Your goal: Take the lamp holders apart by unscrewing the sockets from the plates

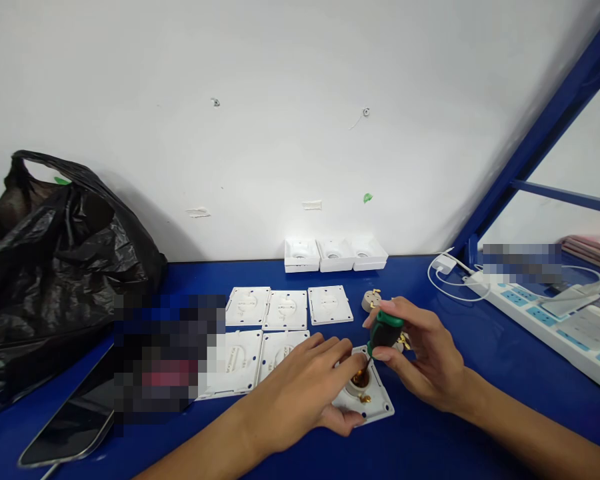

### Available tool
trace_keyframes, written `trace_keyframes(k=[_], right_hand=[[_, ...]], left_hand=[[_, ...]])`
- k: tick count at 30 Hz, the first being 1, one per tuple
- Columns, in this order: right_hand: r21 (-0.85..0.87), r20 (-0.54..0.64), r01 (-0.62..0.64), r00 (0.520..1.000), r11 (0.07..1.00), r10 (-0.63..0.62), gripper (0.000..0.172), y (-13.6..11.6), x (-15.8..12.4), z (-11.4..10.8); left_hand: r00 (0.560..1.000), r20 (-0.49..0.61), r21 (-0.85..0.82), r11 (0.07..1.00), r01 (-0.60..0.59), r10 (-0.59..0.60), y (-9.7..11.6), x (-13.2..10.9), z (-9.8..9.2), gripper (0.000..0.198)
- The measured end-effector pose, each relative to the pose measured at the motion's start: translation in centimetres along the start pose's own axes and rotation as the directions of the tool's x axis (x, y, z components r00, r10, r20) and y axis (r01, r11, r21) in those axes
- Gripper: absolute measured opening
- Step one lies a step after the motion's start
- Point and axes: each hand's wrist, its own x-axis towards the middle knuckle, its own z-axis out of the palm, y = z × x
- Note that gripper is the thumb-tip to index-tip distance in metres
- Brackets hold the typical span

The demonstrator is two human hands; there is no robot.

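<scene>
In my right hand [433,360] is a stubby green-and-black screwdriver [386,330], pinched between thumb and fingers. Its tip points down into a round lamp socket [360,381] with a coppery inside and a brass terminal at its rim. The socket sits on a white square plate [380,402] that lies on the table. Over the plate's left side, my left hand [305,383] grips the socket and plate, its fingers partly covering them. Just beyond my right hand lies a loose socket piece [370,301] with brass terminals; another [405,342] is partly hidden behind the fingers.
Several white square plates [285,308] lie in rows on the blue table [410,440]. Three white box-shaped covers [302,256] stand against the wall. A black plastic bag [75,267] and a dark flat device [73,417] are at left; a power strip [540,312] with cables is right.
</scene>
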Motion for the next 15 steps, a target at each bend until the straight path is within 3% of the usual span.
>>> trace_keyframes(k=[10, 15], right_hand=[[0.006, 0.017, -0.030, 0.999, 1.000, 0.030, 0.058, 0.04, -0.07, -0.42], [0.007, -0.157, -0.042, 0.987, 0.999, 0.043, 0.050, 0.12, 0.28, -0.28]], left_hand=[[1.000, -0.005, -0.009, 1.000, 0.017, -0.017, 0.25, 0.04, -0.10, 0.057], [1.000, 0.018, -0.029, 0.999, 0.024, -0.023, 0.29, 0.11, -0.29, 0.056]])
